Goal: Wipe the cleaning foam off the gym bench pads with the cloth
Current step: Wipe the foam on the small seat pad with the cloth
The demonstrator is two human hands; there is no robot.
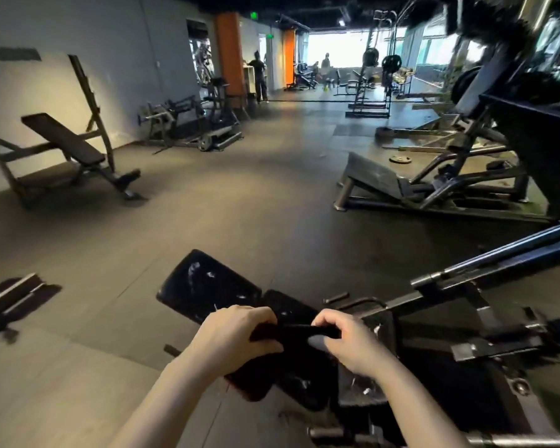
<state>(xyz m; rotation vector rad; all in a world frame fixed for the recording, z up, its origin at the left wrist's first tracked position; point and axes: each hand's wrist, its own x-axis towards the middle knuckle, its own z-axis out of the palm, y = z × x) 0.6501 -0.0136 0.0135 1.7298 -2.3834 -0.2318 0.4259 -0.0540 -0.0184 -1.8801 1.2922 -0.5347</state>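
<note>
Cloth (291,337), dark, is bunched between both my hands at bottom centre, held just above the bench pads. My left hand (236,337) has fingers curled round the cloth's left end; my right hand (343,341) pinches the right end, thumb on top. A short strip of cloth is stretched taut between the two hands. Far pad (204,286), black and glossy, sits just beyond my hands and carries white foam (194,270) smears and streaks. Near pad (291,376) lies under my hands, mostly hidden by them and the cloth; a few pale flecks show on it, too blurred to say more. Black metal machine frame (466,286) runs off to the right of the pads. Incline bench (65,140) stands at the left wall, well apart. Grey rubber floor (240,195) all around. People stand far down the room, small and blurred.
</note>
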